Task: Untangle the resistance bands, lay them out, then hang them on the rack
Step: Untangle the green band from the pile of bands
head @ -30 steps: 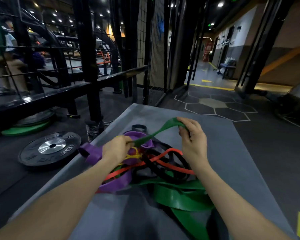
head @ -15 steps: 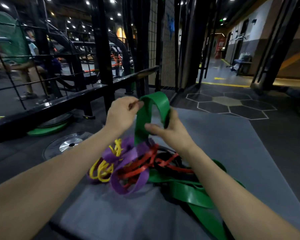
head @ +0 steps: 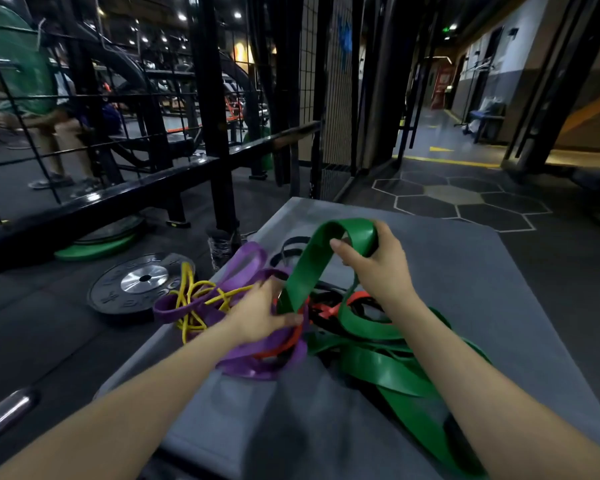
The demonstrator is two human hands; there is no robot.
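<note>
Bands [head: 326, 327] lie tangled on the mat [head: 499, 289]. Right hand [head: 374, 261] grips the green band's [head: 312, 268] raised loop at 12 o'clock; left hand [head: 260, 313] grasps purple [head: 250, 268] and red [head: 284, 344] strands.

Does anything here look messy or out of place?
Yes. The resistance bands lie in one knotted heap on the grey mat: purple band, yellow band, red band and black band loop through each other. The yellow and purple ones spill over the mat's left edge toward a weight plate. The right hand lifts the green band.
</note>
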